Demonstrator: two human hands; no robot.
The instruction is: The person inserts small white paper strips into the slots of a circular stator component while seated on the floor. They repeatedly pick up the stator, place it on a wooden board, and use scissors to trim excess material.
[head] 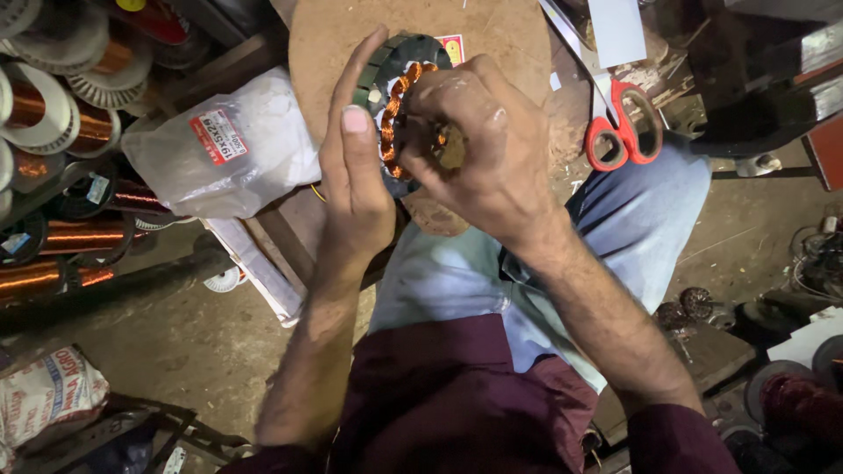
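Observation:
A round dark motor stator (408,54) wound with copper wire coils (392,114) stands on edge on a round wooden board (492,35). My left hand (356,180) grips the stator's left rim, fingers stretched up along it. My right hand (479,145) covers the right side of the stator, its fingers curled and pressed into the copper coils. Part of the stator is hidden behind my right hand.
Red-handled scissors (623,127) lie to the right on the board's edge. A white plastic bag with a red label (233,149) sits on the left. Spools of copper wire (75,237) are stacked at far left. A printed sack (48,395) lies on the floor.

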